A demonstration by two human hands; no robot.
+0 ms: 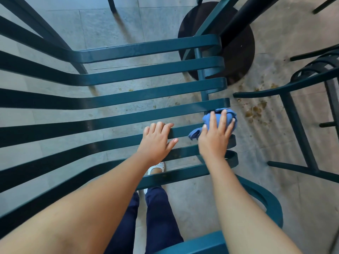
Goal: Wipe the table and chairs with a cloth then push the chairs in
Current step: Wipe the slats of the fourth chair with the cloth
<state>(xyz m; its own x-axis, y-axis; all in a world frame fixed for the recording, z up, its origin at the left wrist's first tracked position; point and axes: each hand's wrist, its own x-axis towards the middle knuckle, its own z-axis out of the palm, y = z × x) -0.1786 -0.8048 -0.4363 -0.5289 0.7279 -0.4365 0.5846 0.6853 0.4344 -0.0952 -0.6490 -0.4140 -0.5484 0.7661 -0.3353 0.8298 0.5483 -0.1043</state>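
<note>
A teal slatted metal chair (128, 85) fills the view, its seat slats running left to right below me. My left hand (156, 141) rests on a near slat with its fingers curled over the slat's far edge. My right hand (216, 136) presses a crumpled blue cloth (211, 119) onto the right end of the slats, fingers spread over it. The table top is out of view; only its black post and round base (236, 57) show beyond the chair.
A second teal chair (297, 107) stands close on the right. Brown stains (255, 111) mark the grey tiled floor between the chairs. My legs and a white shoe (156, 167) show through the slats. More chair legs stand at the top.
</note>
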